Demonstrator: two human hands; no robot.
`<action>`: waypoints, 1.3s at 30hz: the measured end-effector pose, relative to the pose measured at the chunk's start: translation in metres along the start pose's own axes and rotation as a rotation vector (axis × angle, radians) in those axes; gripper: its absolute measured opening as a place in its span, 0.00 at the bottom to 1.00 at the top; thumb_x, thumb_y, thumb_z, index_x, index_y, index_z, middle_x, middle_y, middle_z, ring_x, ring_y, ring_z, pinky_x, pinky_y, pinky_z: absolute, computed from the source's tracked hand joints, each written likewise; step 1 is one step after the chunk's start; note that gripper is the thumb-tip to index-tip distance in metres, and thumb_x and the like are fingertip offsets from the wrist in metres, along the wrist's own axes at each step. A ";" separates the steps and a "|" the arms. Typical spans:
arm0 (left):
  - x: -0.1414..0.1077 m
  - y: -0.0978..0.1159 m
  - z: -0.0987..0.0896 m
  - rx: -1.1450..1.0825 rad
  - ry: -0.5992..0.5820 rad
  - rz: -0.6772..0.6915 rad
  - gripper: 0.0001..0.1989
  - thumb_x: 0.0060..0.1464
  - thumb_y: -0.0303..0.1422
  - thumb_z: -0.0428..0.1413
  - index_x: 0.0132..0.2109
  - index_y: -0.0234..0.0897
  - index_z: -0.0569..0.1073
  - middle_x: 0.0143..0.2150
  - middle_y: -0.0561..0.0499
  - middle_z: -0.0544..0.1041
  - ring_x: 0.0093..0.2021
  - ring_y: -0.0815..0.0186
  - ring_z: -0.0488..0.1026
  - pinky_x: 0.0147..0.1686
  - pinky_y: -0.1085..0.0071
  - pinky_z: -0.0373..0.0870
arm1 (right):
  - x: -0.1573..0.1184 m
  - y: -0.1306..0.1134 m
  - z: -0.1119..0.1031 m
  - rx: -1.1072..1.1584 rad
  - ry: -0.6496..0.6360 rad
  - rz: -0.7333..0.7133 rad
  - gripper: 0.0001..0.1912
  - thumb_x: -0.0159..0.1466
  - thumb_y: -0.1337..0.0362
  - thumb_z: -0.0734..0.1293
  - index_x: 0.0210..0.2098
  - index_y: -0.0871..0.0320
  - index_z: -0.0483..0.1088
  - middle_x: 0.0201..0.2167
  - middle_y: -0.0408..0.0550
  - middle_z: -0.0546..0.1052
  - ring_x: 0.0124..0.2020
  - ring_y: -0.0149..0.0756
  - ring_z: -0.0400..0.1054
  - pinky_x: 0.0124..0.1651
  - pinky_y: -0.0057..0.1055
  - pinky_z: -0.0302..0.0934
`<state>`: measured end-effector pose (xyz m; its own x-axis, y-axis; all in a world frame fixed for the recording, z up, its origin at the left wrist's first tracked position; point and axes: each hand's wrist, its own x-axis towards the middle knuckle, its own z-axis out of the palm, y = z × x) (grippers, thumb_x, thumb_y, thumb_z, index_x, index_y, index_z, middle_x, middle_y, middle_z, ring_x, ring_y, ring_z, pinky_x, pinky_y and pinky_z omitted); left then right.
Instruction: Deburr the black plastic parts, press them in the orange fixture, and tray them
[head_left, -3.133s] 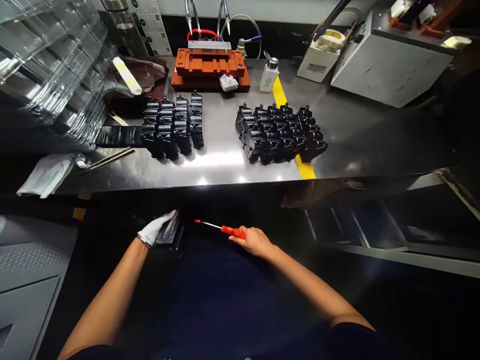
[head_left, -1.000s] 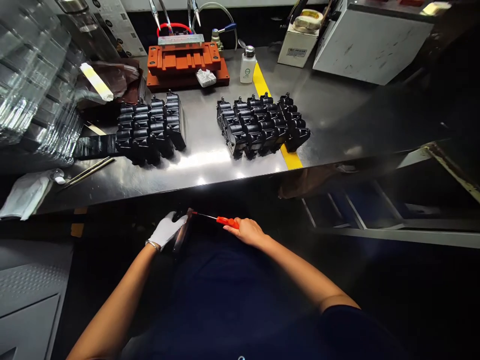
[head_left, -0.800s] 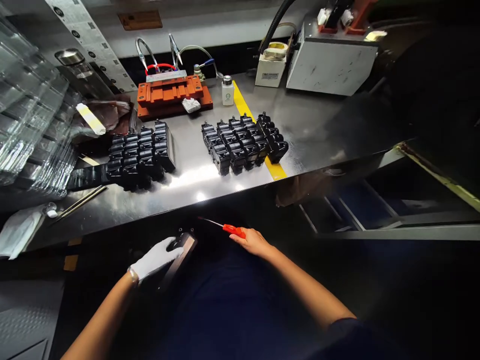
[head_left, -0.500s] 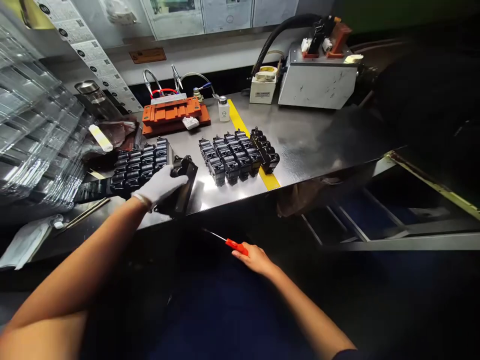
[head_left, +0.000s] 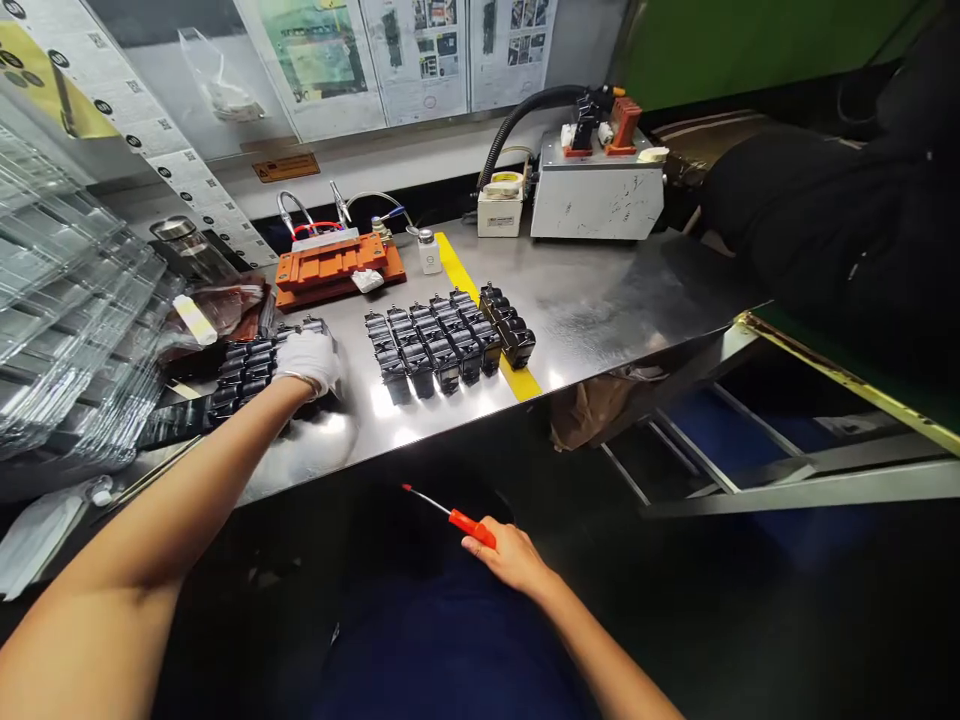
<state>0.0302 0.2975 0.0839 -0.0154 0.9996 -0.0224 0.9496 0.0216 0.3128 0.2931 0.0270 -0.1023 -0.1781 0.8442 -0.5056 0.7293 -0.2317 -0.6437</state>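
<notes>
My left hand (head_left: 309, 362), in a white glove, lies on the right end of the left group of black parts (head_left: 244, 372); its fingers are bent over a black part and their tips are hard to make out. My right hand (head_left: 510, 553) is wrapped round the red handle of a screwdriver (head_left: 471, 528), held in front of the bench edge with its red tip pointing up and left. Several black parts (head_left: 431, 345) stand in a row at the middle of the metal bench (head_left: 585, 310), the rightmost over a yellow stripe (head_left: 459, 268).
Behind the parts are an orange fixture (head_left: 334, 268) and a white bottle (head_left: 429, 252). A grey machine (head_left: 596, 200) stands beside a small box (head_left: 499, 215). Wrapped clear trays (head_left: 67, 290) rise at the left. A person in dark clothing (head_left: 817, 210) is at the right.
The black part that my left hand held now stands in the middle row. My left hand has moved left onto the left group. My right hand still holds the screwdriver.
</notes>
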 end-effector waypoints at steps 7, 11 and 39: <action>-0.096 -0.011 0.009 0.105 -0.051 -0.138 0.32 0.42 0.45 0.60 0.54 0.34 0.68 0.52 0.35 0.74 0.49 0.43 0.74 0.47 0.54 0.70 | 0.009 -0.010 -0.002 -0.041 -0.050 -0.034 0.22 0.64 0.42 0.58 0.35 0.53 0.67 0.29 0.44 0.76 0.34 0.39 0.71 0.35 0.28 0.53; -0.162 -0.067 0.020 -0.289 -0.253 -0.152 0.35 0.42 0.42 0.61 0.58 0.39 0.65 0.52 0.43 0.76 0.53 0.50 0.73 0.52 0.59 0.70 | 0.013 -0.006 -0.012 -0.037 -0.036 -0.046 0.21 0.64 0.43 0.58 0.35 0.54 0.68 0.28 0.43 0.75 0.31 0.37 0.70 0.34 0.28 0.54; -0.235 -0.209 0.144 -0.626 -0.378 -0.479 0.25 0.37 0.39 0.64 0.46 0.37 0.74 0.47 0.44 0.80 0.52 0.52 0.74 0.52 0.61 0.70 | 0.022 -0.078 0.010 -0.221 -0.345 -0.098 0.29 0.62 0.37 0.57 0.48 0.47 0.74 0.30 0.42 0.77 0.33 0.38 0.71 0.36 0.28 0.59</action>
<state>-0.1199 0.0553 -0.1132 -0.1580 0.8108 -0.5636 0.5192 0.5537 0.6510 0.2263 0.0588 -0.0690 -0.4369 0.6367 -0.6355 0.8157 -0.0173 -0.5782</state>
